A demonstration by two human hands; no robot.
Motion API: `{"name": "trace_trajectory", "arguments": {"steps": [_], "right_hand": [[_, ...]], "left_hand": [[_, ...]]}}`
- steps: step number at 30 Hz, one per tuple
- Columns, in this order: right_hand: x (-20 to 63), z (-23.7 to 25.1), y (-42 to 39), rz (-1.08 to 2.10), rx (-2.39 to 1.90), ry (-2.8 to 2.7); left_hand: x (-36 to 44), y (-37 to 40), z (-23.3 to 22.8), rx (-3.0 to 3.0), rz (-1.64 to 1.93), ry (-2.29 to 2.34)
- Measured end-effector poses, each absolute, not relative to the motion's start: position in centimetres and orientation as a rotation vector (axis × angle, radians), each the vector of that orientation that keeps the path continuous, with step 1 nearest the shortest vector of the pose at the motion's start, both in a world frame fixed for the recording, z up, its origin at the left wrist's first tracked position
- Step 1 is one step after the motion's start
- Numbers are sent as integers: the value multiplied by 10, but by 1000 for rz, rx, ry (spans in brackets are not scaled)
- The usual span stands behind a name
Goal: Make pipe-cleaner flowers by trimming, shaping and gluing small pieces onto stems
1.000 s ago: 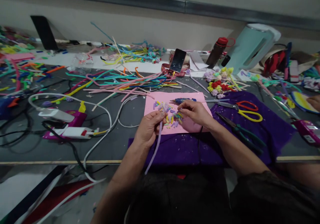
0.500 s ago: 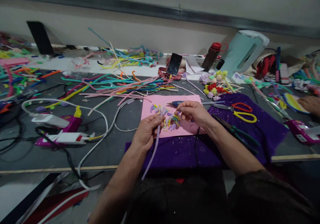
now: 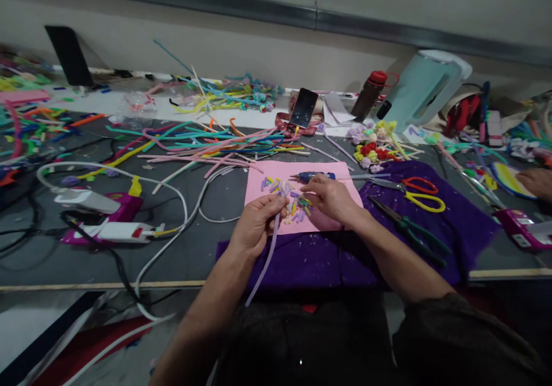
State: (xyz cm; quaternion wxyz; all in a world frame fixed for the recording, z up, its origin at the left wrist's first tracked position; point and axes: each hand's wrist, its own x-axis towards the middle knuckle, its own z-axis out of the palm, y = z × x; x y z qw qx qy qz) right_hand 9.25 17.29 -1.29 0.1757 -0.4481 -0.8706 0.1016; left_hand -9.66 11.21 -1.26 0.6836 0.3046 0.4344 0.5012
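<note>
The left hand has its fingers pinched on a purple fuzzy stick near the table's edge; the right hand fingers close on little cut bits piled on pink paper.

Both bare forearms reach forward, hands close together.

The left hand is curled in a loose fist, thumb and fingers pinched. The right hand lies palm down, its fingers bent downward, wrist angled inward.

Lilac pipe cleaner, pink sheet, purple felt cloth, yellow-and-red scissors, seemingly multicoloured small cut bits
</note>
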Motion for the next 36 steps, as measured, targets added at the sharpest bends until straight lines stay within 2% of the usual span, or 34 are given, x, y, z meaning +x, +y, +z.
{"name": "trace_trajectory", "arguments": {"steps": [6,9,12,17,20,23,30,36], "right_hand": [[72,-14,172,162,-1352,-2630],[72,-17,175,253,-1300,-2511],[78,-19,179,563,-1169,-2243],[86,-13,178,1383,-1065,-1646],[87,-9,175,1611,-1004,-1444],[87,-7,174,1686,-1005,-1375],[84,-3,172,1525,-1054,-1335],[82,-7,172,1710,-1021,-1182]], "left_hand": [[-95,112,-10,674,1129,977],[-95,111,-10,670,1135,970],[-96,110,-10,672,1136,960],[-96,111,-10,676,1127,939],[-95,111,-9,655,1119,945],[-94,112,-9,646,1121,966],[-94,112,-10,657,1123,979],[-93,112,-14,671,1136,979]]}}
